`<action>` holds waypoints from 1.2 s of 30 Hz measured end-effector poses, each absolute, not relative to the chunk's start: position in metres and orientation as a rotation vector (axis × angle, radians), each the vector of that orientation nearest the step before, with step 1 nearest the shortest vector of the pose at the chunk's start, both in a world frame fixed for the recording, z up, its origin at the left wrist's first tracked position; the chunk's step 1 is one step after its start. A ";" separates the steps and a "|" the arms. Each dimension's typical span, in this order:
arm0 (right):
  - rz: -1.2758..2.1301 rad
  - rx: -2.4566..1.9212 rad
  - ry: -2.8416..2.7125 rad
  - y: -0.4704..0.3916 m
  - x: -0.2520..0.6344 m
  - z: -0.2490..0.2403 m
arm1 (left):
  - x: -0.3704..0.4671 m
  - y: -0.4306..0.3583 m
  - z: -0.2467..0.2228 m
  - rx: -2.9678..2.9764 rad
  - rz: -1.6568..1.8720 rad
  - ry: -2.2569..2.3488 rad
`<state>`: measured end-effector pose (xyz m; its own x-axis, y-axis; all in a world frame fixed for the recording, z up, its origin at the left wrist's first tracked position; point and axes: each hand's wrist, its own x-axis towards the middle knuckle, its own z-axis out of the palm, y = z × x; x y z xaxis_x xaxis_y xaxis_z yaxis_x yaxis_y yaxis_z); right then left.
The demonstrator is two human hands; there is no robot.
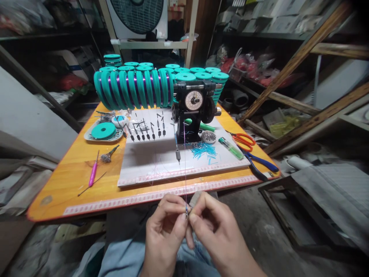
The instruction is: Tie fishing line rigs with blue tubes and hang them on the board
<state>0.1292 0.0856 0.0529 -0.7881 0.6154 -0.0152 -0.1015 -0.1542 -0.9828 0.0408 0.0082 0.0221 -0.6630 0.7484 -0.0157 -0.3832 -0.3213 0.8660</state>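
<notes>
At ten o'clock, a pink-handled tool is lying within reach. Our left hand is pinching a small fitting, apparently steadying it; the thin line is running taut toward twelve o'clock, presumably aiding control. Our right hand is pinching alongside. Pliers are lying at two o'clock.

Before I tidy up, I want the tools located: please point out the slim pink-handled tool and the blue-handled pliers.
Slim pink-handled tool (92, 175): head view, on its pink handle.
Blue-handled pliers (265, 163): head view, on one blue handle.
</notes>
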 end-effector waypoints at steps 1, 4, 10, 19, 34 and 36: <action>2.024 -0.571 -1.611 0.085 0.129 0.053 | 0.042 0.008 0.023 0.489 2.037 1.170; 2.096 -0.551 -1.538 0.085 0.130 0.051 | 0.043 0.008 0.022 0.499 2.023 1.111; 2.129 -0.498 -1.486 0.085 0.130 0.049 | 0.044 0.008 0.022 0.463 2.014 1.083; 2.159 -0.500 -1.468 0.084 0.131 0.051 | 0.047 0.008 0.032 0.347 2.011 1.119; 2.028 -0.541 -1.535 0.080 0.133 0.050 | 0.047 0.006 0.032 0.355 1.987 1.126; 2.052 -0.550 -1.497 0.080 0.133 0.050 | 0.047 0.006 0.032 0.362 1.991 1.119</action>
<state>0.1327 0.0797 0.0498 -0.7731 0.6342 -0.0127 -0.1812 -0.2400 -0.9537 0.0469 0.0063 0.0325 -0.6341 0.7621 -0.1311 -0.5081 -0.2828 0.8135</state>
